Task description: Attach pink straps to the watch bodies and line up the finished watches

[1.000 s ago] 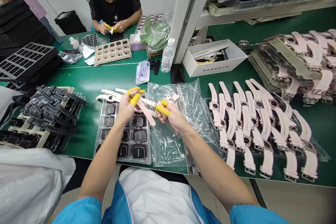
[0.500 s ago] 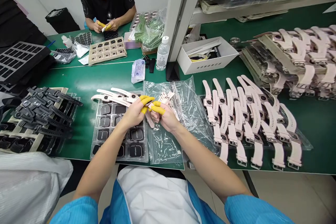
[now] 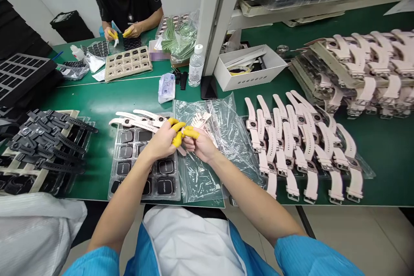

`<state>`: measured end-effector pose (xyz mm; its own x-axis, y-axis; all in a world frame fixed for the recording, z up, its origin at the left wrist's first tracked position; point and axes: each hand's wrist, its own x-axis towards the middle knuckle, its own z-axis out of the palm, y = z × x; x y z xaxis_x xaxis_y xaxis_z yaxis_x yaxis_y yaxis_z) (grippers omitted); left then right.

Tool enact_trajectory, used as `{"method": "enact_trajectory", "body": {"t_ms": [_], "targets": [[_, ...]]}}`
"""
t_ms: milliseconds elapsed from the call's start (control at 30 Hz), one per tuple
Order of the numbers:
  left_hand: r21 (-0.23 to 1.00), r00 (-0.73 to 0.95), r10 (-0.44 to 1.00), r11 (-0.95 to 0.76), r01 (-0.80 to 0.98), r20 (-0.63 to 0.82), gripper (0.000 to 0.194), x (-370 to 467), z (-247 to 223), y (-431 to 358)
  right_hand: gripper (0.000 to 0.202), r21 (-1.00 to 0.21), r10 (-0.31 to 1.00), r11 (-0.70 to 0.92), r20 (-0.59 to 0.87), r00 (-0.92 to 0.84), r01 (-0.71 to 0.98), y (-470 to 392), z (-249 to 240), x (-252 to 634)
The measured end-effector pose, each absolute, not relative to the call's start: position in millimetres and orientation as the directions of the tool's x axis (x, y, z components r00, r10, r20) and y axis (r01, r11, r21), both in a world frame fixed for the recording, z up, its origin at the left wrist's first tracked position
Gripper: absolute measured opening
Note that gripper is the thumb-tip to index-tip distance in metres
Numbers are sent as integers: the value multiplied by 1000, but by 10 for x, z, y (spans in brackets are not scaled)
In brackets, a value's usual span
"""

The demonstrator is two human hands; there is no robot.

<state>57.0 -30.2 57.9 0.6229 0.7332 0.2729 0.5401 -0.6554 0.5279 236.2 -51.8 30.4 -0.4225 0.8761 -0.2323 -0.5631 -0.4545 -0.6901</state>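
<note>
My left hand, with yellow finger covers, is closed on a watch piece mostly hidden by the fingers. A pale pink strap hangs below it. Against it, my right hand pinches at the same piece with yellow-covered fingers. Under my left hand lies a clear tray of square black watch faces, with pale pink watches across its far edge. Loose pink straps rest on a clear plastic bag beyond my right hand.
Pink-strapped watches cover a tray at right; black-strapped ones are piled at left. Behind stand a bottle, a white box and a post. Across the table a person handles small parts.
The view has shifted slightly. My fingers have closed together around the piece, and the dark part seen between them earlier is now hidden. The other person's hands have moved apart.
</note>
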Motion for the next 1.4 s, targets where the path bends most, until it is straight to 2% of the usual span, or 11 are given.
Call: {"method": "enact_trajectory", "body": {"t_ms": [100,267,467,567,700,833,933,1000,1100,1233,1400], "targets": [[450,640,723,-677,582,260,40,554,589,-295,36,-699,859,-482,-259,-441,-529,-503,317,2352],[458,646,720,-678,575,254,43,497,561,-258,35,-683,839,-511,-262,-477,-522,-462,326,2357],[347,645,740,-665,661,189,44,511,542,-259,32,-708,826,-515,-260,-499,-483,-453,317,2384],[398,643,743,-656,641,187,42,509,570,-260,33,-721,830,-503,-251,-498,-476,-460,327,2384],[572,632,742,-625,532,223,40,481,600,-271,38,-755,842,-467,-219,-493,-461,-470,341,2374],[634,610,765,-579,513,205,48,465,652,-300,42,-877,913,-272,-104,-395,-396,-463,333,2405],[605,567,811,-525,598,143,54,400,797,-300,39,-986,945,-25,30,-325,-164,-438,319,2509],[545,518,851,-473,693,79,54,296,951,-284,35,-996,938,82,84,-335,-18,-413,311,2600],[352,469,883,-438,827,-5,40,60,1188,-260,31,-978,938,151,95,-334,145,-401,301,2682],[175,456,883,-434,884,-113,30,-291,1334,-262,30,-980,925,121,54,-375,156,-527,286,2558],[270,378,885,-307,913,-271,26,-612,1237,-189,32,-977,844,-182,-96,-527,-113,-735,225,2197]]}}
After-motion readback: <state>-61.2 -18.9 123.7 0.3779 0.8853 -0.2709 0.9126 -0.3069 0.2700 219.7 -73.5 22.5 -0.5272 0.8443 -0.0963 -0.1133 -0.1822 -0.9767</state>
